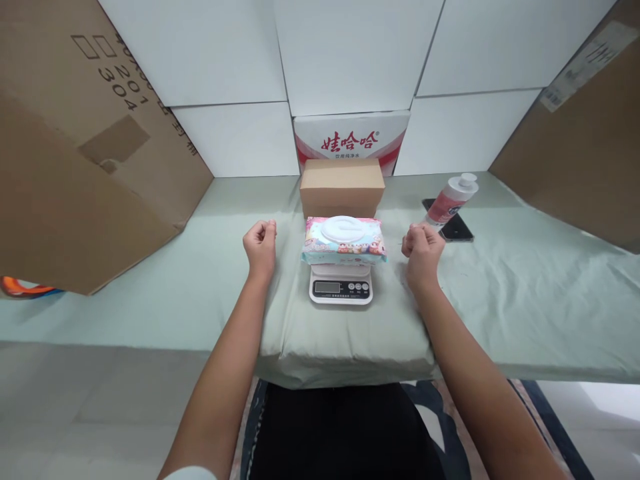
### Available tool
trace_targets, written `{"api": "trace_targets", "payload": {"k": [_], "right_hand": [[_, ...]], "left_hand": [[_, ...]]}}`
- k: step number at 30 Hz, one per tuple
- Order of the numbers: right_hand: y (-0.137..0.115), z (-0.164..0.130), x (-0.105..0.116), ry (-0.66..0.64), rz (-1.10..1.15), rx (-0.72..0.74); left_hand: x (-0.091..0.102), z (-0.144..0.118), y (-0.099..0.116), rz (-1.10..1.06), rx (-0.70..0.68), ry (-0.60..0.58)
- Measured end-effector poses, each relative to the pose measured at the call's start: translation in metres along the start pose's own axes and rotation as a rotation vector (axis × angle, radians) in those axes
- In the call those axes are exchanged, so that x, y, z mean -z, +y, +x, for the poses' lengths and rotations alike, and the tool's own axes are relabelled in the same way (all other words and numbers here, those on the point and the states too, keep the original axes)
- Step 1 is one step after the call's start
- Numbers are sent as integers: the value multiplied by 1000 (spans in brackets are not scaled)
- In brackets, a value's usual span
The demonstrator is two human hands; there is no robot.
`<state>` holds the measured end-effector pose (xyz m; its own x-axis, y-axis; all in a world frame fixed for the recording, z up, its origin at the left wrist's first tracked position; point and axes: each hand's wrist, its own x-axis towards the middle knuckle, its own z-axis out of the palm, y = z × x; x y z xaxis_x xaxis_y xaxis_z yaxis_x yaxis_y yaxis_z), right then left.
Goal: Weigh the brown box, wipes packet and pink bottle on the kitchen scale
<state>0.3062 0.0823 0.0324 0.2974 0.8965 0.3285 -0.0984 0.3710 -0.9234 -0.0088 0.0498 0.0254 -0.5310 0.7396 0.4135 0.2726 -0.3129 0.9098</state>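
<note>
Far out on the left hand's outer side, a large cardboard sheet (115,207) is leaning over the bench (215,233), its lower corner reaching down onto the green cloth, and an orange item (30,289) is partly showing under its bottom edge. A broad stretch of cloth is separating that corner from the left hand (261,247), giving the hand room outward. The left hand is clenching into a fist, the thumb side facing up, and its forearm is crossing the bench's front edge.

Just inward of the left hand, with a narrow strip of cloth between, a wipes packet (345,248) is lying flat on a white scale (341,300), its ends overhanging the platform on both sides. The scale's display is facing the person, nearer the front edge than either hand. Beyond the hands, a brown box (343,197) is standing close behind the packet, and a white-and-red carton (350,130) is rising behind that.

Across another strip of cloth, the right hand (424,253) is also clenching into a fist. Just beyond it, a pink-labelled bottle (450,202) is standing by a dark phone (457,230); the hand is hiding the bottle's base, so contact is unclear. Farther outward, cloth is stretching to a second cardboard sheet (575,153).
</note>
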Motion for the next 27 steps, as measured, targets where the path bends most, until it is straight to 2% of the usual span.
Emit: {"api": "trace_targets", "payload": {"k": [14,17,22,27], "right_hand": [[12,0,0,-79,-149,100],[13,0,0,-102,-145,107],[8,-3,-2,-132,-149,144],[9,-3,-4,-238,-129,169]], "left_hand": [[-4,0,-6,23,-25,-39],[-4,-1,-6,10,-36,-80],[-3,0,-9,-22,-109,-245],[-5,2,-14,-31,-140,-558]]}}
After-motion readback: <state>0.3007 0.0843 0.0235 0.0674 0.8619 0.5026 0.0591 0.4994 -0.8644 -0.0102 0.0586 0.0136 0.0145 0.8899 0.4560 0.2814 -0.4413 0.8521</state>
